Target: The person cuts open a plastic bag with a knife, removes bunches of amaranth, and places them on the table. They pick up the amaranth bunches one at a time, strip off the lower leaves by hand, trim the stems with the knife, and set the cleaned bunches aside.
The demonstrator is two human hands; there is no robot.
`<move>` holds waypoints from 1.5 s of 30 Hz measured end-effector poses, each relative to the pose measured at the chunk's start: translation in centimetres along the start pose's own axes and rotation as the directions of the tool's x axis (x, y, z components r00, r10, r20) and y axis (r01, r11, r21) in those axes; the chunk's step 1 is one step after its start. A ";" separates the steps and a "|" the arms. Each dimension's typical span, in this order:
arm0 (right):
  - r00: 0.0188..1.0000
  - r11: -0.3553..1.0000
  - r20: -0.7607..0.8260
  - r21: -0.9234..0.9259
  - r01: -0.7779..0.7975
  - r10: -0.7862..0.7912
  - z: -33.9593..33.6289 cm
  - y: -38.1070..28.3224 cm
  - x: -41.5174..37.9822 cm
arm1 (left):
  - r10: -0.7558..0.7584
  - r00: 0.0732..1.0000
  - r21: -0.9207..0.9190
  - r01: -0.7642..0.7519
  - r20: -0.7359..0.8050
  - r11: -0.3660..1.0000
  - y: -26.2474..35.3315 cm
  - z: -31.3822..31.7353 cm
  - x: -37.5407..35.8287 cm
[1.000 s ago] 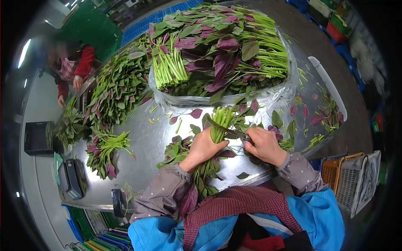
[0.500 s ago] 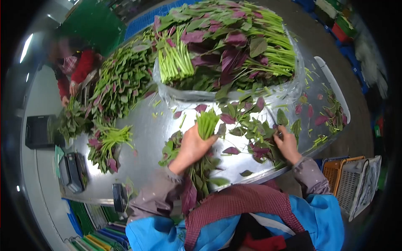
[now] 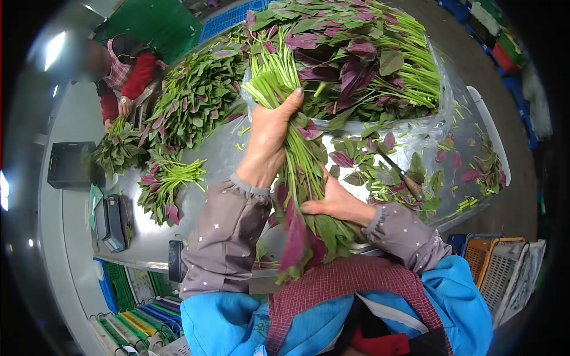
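My left hand (image 3: 265, 139) is wrapped round a bunch of amaranth (image 3: 301, 160), close below its cut stem ends. My right hand (image 3: 339, 202) grips the same bunch lower down, where the stems pass into green and purple leaves. The bunch is held above the table, its stem ends pointing away from me and its leaves hanging towards my apron. To the right, a knife with a wooden handle (image 3: 412, 187) lies among loose leaves (image 3: 356, 160) and stem bits. A large pile of amaranth (image 3: 350, 65) rests on clear plastic just beyond my hands.
On the metal table (image 3: 222, 178), a smaller amaranth bunch (image 3: 169, 184) lies left, near a leafy heap (image 3: 190, 101). A dark scale-like device (image 3: 113, 222) and a black crate (image 3: 71, 165) are farther left. A co-worker (image 3: 133, 71) handles greens at far left. Baskets (image 3: 499, 273) stand right.
My right hand has let go of the knife, which now lies on the table, and has moved left onto the bunch. My left hand has raised the bunch forward, towards the pile.
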State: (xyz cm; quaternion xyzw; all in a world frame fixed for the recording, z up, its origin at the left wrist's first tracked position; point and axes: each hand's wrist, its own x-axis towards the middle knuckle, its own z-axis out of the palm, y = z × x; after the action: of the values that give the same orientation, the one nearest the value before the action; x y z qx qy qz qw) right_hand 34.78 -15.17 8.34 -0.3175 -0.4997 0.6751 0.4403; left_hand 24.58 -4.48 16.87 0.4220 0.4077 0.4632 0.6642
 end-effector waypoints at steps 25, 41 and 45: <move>0.926 0.917 -0.295 0.383 -0.110 0.234 1.9 0.5 -1.6 | -0.424 0.869 0.242 0.367 0.255 0.898 -9.7 -4.6 -11.7; 0.851 0.851 0.187 -0.314 -0.422 0.491 -3.4 7.1 -7.4 | 0.053 0.986 0.961 -0.143 0.159 -0.236 -5.4 -13.0 -10.1; 0.730 0.845 0.428 -0.223 -0.486 0.533 0.1 9.0 -7.5 | 0.068 0.985 0.976 -0.147 0.160 -0.163 -4.1 -12.0 -10.3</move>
State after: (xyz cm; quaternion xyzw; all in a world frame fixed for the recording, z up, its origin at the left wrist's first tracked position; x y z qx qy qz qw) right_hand 35.29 -23.11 -0.33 -0.2880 -0.5172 0.8013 0.0866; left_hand 12.08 -13.05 10.84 0.8222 0.5622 0.0349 0.0817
